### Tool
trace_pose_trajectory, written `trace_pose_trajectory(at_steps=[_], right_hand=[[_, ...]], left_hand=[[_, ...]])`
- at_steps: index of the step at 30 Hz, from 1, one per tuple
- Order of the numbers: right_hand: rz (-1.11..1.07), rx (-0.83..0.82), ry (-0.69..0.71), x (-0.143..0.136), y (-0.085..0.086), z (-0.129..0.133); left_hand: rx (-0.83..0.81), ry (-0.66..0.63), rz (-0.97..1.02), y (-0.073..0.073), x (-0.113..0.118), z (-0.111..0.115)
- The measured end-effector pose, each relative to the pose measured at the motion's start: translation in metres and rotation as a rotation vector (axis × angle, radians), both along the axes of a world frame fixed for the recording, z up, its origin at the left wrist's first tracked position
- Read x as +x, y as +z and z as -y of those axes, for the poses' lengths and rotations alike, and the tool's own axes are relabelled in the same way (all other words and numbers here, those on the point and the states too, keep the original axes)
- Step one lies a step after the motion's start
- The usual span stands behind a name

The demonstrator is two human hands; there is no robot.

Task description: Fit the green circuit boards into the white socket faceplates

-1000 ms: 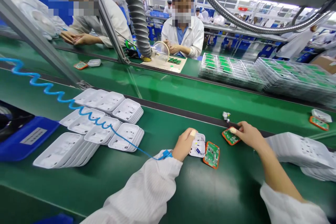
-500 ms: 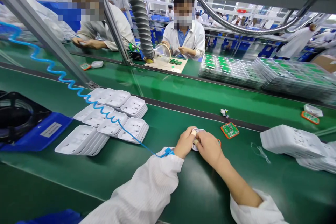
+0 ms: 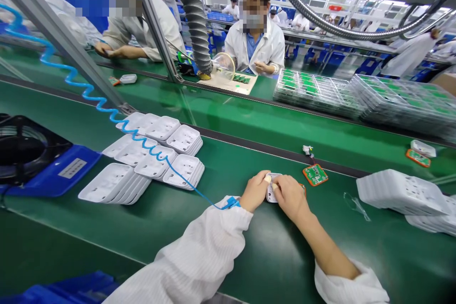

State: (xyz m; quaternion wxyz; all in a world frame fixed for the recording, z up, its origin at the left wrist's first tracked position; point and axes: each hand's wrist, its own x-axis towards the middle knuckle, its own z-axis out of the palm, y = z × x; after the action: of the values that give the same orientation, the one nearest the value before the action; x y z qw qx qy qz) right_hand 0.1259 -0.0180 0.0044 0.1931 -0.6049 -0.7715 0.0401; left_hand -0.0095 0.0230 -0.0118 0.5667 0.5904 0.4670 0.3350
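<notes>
A small white plastic housing [image 3: 271, 195] lies on the green bench between my hands. My left hand [image 3: 255, 191] grips its left side, with the thumb, in a pale finger cover, on top. My right hand [image 3: 290, 197] bends over the right side, fingers pressing at the housing's inside; whether they pinch a small part is hidden. An orange-edged piece [image 3: 304, 189] peeks out behind the right hand. Farther back lies a green circuit board [image 3: 315, 175] with an orange rim, wired to a white connector [image 3: 307, 150]. A blue wrist strap [image 3: 231, 203] circles my left wrist.
Stacks of white housings stand left [image 3: 112, 183] and right [image 3: 402, 192]. A coiled blue cord [image 3: 103, 102] crosses the left side to my wrist. A black fan [image 3: 32, 147] sits far left. Beyond the conveyor [image 3: 242, 128], co-workers sit near trays of boards [image 3: 317, 90].
The camera view has shifted slightly, so the bench things sit a little differently in frame. Both hands stay at the white housing, with the right fingers slightly repositioned.
</notes>
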Motion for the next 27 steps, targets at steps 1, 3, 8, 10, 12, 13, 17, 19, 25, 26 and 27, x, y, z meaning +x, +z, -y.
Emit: trace_pose_trajectory(at_steps=[1, 3, 8, 10, 12, 13, 17, 19, 25, 26, 27], right_hand=[[-0.016, -0.013, 0.002, 0.001, -0.001, 0.000], [-0.047, -0.027, 0.008, 0.002, -0.001, -0.001], [-0.085, -0.037, 0.036, 0.004, -0.002, -0.001], [-0.066, -0.027, 0.033, 0.004, -0.002, -0.001], [-0.042, -0.013, 0.027, 0.003, -0.003, -0.001], [-0.035, -0.008, 0.023, 0.003, -0.003, -0.001], [-0.010, -0.001, 0.049, 0.004, -0.004, -0.001], [0.026, -0.003, 0.072, 0.004, -0.003, -0.001], [0.174, 0.042, 0.090, 0.000, -0.003, -0.003], [0.193, 0.055, 0.091, -0.001, -0.003, -0.003], [0.205, 0.065, 0.090, -0.002, -0.004, -0.003]], left_hand=[[0.003, -0.001, -0.007, 0.000, 0.000, 0.000], [0.008, -0.004, -0.025, 0.000, 0.000, 0.000], [0.013, -0.011, -0.077, 0.004, 0.000, 0.001], [0.012, -0.013, -0.098, 0.006, 0.000, 0.002], [0.012, -0.010, -0.113, 0.007, 0.000, 0.002], [0.014, -0.007, -0.119, 0.007, 0.000, 0.003], [0.030, -0.005, -0.144, 0.008, 0.001, 0.002], [0.039, -0.007, -0.155, 0.008, 0.001, 0.002], [0.070, -0.007, -0.202, 0.010, 0.001, 0.003], [0.077, -0.008, -0.212, 0.010, 0.001, 0.003], [0.084, -0.011, -0.217, 0.011, 0.001, 0.004]])
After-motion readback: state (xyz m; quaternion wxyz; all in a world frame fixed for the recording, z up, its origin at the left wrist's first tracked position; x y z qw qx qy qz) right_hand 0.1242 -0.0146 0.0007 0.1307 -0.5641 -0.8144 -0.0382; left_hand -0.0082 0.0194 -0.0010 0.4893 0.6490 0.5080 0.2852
